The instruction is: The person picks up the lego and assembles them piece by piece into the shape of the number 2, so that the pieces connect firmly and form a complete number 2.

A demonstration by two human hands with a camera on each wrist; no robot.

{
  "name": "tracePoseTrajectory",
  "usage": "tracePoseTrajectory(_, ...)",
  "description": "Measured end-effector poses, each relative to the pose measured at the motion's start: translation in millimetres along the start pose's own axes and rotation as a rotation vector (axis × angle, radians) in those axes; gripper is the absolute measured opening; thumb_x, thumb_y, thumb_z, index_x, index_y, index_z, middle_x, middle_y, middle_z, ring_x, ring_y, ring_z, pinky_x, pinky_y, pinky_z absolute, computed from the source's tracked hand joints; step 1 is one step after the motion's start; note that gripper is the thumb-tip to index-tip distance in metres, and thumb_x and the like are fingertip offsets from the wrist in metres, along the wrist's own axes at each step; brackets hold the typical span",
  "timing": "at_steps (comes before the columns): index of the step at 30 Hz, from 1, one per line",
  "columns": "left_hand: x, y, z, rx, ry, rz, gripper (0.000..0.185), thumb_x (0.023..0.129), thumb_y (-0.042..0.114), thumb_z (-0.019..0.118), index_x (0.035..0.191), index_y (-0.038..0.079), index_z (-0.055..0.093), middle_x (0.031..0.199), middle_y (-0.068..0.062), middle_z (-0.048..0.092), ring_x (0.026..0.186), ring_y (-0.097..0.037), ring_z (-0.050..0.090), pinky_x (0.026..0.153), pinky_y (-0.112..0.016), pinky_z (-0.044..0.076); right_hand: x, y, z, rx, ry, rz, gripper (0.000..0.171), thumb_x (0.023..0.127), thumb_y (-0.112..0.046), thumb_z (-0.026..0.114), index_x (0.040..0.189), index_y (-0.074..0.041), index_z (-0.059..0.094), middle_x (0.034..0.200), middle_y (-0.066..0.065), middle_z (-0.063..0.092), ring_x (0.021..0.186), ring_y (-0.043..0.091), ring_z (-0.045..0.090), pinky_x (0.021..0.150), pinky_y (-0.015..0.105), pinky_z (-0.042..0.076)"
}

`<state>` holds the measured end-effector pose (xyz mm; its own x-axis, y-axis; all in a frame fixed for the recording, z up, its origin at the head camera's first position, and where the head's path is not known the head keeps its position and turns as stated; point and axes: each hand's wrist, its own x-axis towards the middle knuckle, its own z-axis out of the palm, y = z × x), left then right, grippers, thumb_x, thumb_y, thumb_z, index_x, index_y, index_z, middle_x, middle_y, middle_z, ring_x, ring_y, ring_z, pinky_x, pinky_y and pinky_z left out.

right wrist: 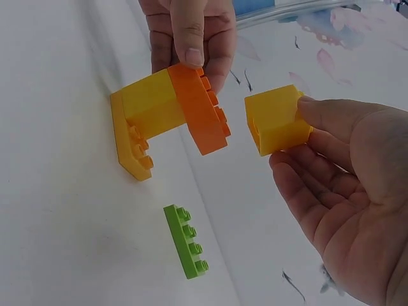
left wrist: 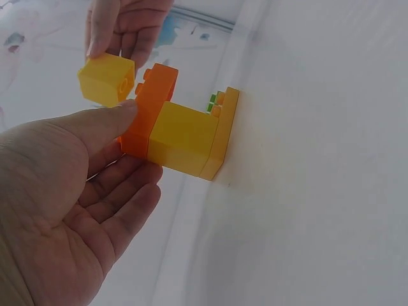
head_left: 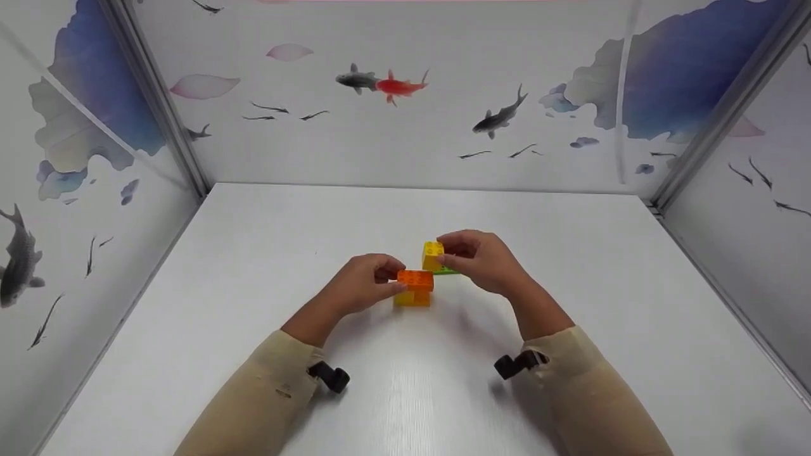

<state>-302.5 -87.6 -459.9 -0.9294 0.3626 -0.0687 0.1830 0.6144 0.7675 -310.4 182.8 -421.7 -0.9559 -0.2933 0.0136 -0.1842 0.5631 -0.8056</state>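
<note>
A small stack of bricks stands mid-table: a flat yellow base plate (right wrist: 131, 150), a yellow block (right wrist: 153, 105) on it, and an orange brick (head_left: 415, 279) on top. My left hand (head_left: 367, 283) steadies the stack, thumb and fingers pinching the orange brick (left wrist: 150, 108). My right hand (head_left: 472, 256) holds a loose yellow cube (head_left: 433, 255) between thumb and fingers, just above and behind the stack. The yellow cube (right wrist: 277, 120) hangs apart from the orange brick (right wrist: 203, 115). A thin green brick (right wrist: 185, 240) lies flat on the table beside the stack.
The white table (head_left: 405, 380) is walled on three sides by panels painted with fish (head_left: 380, 82). Both forearms wear beige sleeves with black wrist mounts (head_left: 331, 376).
</note>
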Motion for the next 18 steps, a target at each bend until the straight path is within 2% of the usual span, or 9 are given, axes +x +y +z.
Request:
tracePoseTrajectory(6,-0.8,-0.5,0.5,0.014,0.012,0.021,0.036,0.098,0.035,0.080,0.130,0.021,0.073,0.127,0.004,0.074,0.117,-0.017,0.070,0.109,-0.038,0.059,0.0,2.1,3.9,0.008,-0.030,-0.020,0.038,0.099,-0.031,0.079,0.135,-0.018,0.073,0.126,0.003,0.075,0.113,0.022,0.073,0.101,0.038,0.063)
tracePoseTrajectory(18,-1.0,0.1,1.9,0.009,0.012,-0.002,0.034,0.097,0.035,0.081,0.128,0.023,0.074,0.124,0.005,0.073,0.113,-0.016,0.068,0.108,-0.036,0.060,1.4,5.8,11.9,-0.034,-0.076,-0.021,0.033,0.099,-0.036,0.079,0.128,-0.023,0.076,0.120,-0.004,0.078,0.109,0.018,0.074,0.102,0.038,0.063)
